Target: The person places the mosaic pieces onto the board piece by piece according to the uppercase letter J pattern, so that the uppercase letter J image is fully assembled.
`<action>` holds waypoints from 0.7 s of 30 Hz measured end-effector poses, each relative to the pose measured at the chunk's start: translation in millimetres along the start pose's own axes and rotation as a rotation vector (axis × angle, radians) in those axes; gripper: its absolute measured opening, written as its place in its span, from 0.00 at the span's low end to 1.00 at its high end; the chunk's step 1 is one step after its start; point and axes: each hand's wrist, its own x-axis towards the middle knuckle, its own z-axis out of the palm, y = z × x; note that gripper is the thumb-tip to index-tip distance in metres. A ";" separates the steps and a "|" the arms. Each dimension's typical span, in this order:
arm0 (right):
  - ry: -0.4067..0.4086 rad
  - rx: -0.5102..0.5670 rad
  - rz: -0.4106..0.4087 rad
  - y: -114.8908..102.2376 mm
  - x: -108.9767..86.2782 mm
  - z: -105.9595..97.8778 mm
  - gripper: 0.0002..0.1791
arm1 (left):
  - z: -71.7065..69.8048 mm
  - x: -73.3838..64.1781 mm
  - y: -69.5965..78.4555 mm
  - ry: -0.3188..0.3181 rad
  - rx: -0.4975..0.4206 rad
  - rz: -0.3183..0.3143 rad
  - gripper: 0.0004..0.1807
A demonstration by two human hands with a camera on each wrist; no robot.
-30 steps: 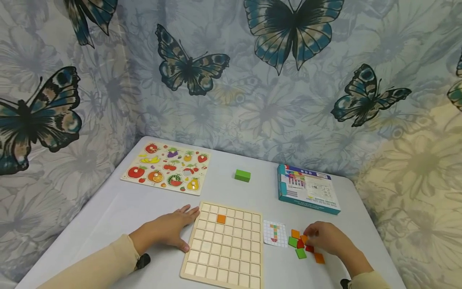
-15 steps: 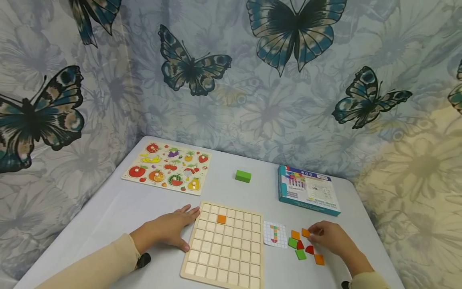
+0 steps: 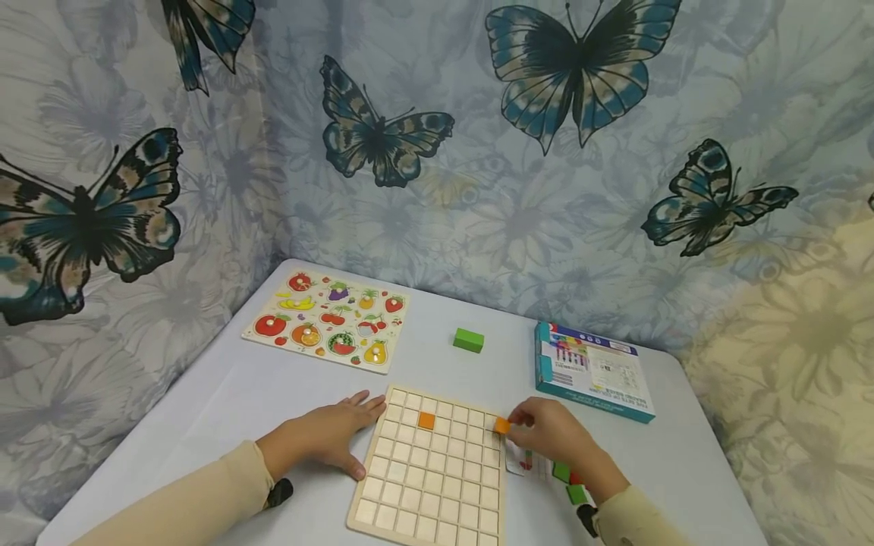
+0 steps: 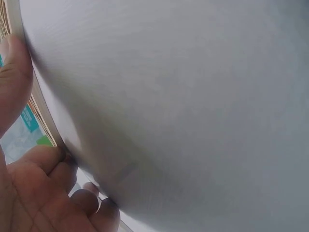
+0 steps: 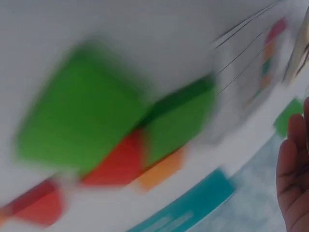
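My right hand point(image 3: 554, 434) pinches an orange square tile point(image 3: 501, 425) at the upper right edge of the wooden grid board point(image 3: 430, 481). Another orange tile point(image 3: 426, 420) sits in a cell of the second row. Along the board's left edge rests my left hand point(image 3: 324, 438), thumb and fingers spread; in the left wrist view its fingertips point(image 4: 63, 169) touch the rim. A pattern card point(image 3: 515, 460) lies right of the board, partly hidden by the right hand. Green tiles point(image 3: 577, 494) and red tiles point(image 5: 118, 166) lie under the right forearm, blurred in the right wrist view.
A fruit knob puzzle point(image 3: 321, 362) lies at the back left of the white table point(image 3: 259, 394). One green block point(image 3: 468, 340) stands at the back middle. A teal flat box point(image 3: 594, 371) lies at the back right, before a butterfly-patterned curtain.
The right hand has picked up an orange tile from the loose pile and carried it left to the board's edge. The left hand stays on the board. The head view has shifted slightly.
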 end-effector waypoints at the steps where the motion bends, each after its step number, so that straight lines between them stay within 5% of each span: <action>1: -0.002 -0.012 -0.049 -7.4 4.6 4.6 0.09 | -0.2 -0.2 0.3 0.000 0.000 -0.001 0.65; 5: -0.013 -0.064 -0.168 -29.1 19.1 19.7 0.09 | -1.1 -0.3 0.7 0.001 0.014 -0.002 0.64; 21: -0.010 -0.152 -0.231 -48.0 32.3 34.2 0.08 | 2.0 3.4 0.7 -0.002 0.058 -0.009 0.64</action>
